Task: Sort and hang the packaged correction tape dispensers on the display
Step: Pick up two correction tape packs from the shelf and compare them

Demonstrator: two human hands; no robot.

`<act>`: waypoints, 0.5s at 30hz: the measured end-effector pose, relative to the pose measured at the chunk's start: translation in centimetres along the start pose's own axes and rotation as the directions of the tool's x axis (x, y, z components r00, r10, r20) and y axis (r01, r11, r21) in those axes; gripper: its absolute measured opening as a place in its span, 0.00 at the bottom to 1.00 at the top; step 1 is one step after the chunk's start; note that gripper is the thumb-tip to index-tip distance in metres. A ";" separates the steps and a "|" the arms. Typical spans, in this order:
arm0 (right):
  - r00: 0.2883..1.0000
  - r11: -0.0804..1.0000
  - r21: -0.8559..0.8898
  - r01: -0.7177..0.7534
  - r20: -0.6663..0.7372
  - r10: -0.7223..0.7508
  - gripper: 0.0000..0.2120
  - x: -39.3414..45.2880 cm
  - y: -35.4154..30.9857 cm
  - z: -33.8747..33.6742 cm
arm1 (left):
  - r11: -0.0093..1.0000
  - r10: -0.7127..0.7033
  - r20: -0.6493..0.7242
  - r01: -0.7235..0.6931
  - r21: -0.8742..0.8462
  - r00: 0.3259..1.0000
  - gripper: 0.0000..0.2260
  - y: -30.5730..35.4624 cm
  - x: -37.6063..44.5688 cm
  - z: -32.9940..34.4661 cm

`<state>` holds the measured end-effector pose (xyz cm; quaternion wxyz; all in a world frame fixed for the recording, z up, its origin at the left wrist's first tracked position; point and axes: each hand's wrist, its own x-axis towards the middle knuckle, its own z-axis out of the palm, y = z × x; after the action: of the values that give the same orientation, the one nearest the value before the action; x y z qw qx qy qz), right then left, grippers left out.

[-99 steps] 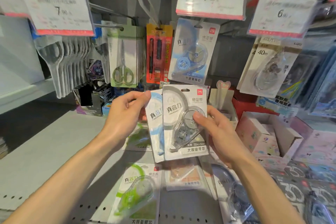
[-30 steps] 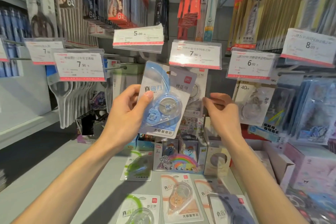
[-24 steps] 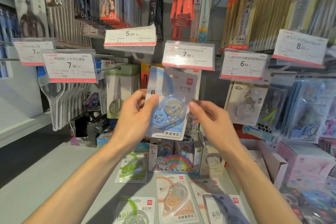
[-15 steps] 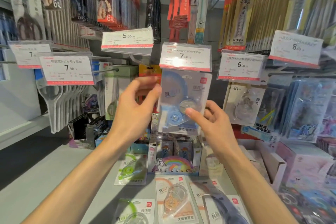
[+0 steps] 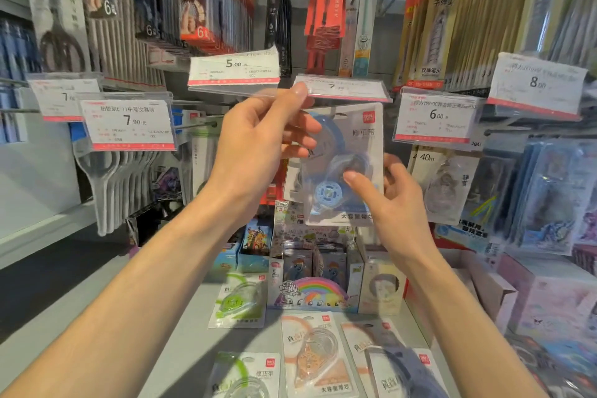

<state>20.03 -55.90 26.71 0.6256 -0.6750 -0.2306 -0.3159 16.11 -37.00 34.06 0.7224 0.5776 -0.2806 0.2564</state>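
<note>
- Both hands work one pack: the left hand [image 5: 258, 142] has its fingers curled at the upper left edge of the blue correction tape pack [image 5: 347, 165], with its forefinger lifting the 7.90 price tag [image 5: 342, 89] above; the right hand [image 5: 392, 203] pinches the pack's lower right, thumb on the front blister and fingers behind.
- That pack is upright, held high at the centre of the display, its top just under the lifted tag where the hook should be. The hook itself is hidden, so I cannot tell whether the hang hole is on it yet.
- A second pack seems to hang just behind this one, which suggests the blue sort already has its place there.
- Left to do, as I judge it: four packs lie flat on the shelf [image 5: 97, 317] near the person: a green pack [image 5: 239, 302] farther back, another green pack [image 5: 247, 376] at the near edge, an orange pack [image 5: 315, 357] beside it and a dark blue pack [image 5: 400, 371] to its right.
- Clear tape packs [image 5: 447, 184] hang to the right under the 6.00 tag [image 5: 436, 116].
- Overall the job looks early to midway, with most colours not yet hung.
</note>
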 end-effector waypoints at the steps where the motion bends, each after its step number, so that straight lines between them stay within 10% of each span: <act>1: 1.000 1.000 -0.007 0.008 0.000 -0.008 0.11 0.3 -0.1 0.1 | 1.000 -0.004 0.000 0.004 0.003 1.000 0.10 0.1 0.1 0.0; 15: 0.974 0.965 -0.161 -0.208 -0.129 0.188 0.19 3.1 2.9 1.8 | 0.992 0.046 0.026 -0.049 0.120 0.999 0.05 -1.5 0.4 -0.9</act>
<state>24.51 -54.68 26.86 0.6051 -0.7275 -0.0978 -0.3083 17.53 -36.36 33.13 0.6765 0.6164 -0.2868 0.2832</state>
